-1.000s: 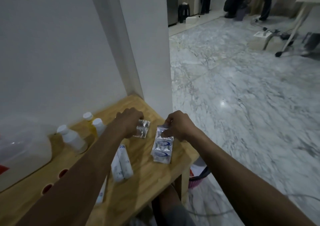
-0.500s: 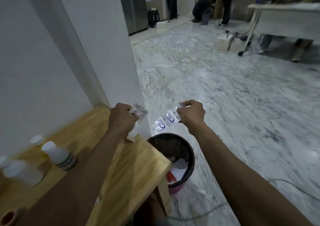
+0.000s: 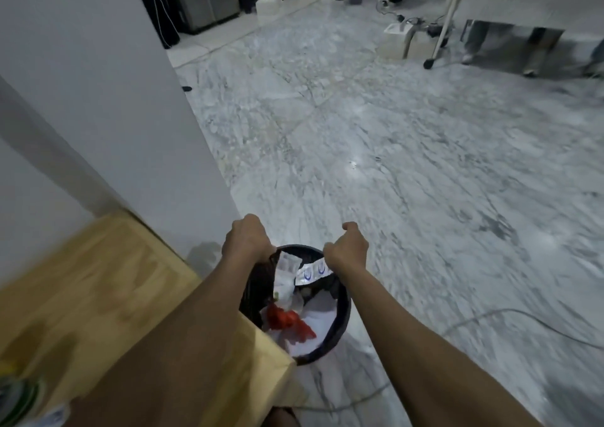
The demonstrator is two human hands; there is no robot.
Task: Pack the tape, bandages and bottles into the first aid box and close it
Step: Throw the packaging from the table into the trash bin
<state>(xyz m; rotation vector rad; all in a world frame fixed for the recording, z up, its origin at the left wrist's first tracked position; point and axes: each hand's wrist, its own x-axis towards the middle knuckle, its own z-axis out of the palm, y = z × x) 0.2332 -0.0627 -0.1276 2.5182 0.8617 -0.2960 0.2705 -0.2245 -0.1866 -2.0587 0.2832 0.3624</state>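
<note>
Both my hands hover over a black waste bin [image 3: 343, 315] beside the wooden table [image 3: 98, 296]. My right hand [image 3: 346, 251] pinches an empty plastic wrapper with blue logos [image 3: 312, 271], which hangs over the bin's opening. My left hand [image 3: 248, 243] is closed, and a crumpled clear wrapper [image 3: 288, 261] hangs from under its fingers above the bin. A blurred bottle with a green label [image 3: 19, 394] shows at the bottom left corner of the table. The first aid box, tape and bandages are out of view.
The bin holds white paper and red scraps [image 3: 287, 320]. A white wall corner [image 3: 137, 132] stands behind the table. A cable [image 3: 490, 320] runs over the marble floor to the right. A table on wheels [image 3: 438, 51] and people's legs are far off.
Both hands lifted the two wrappers off the table, carried them right past its edge and lowered them over the bin. The view swung right, away from the bottles.
</note>
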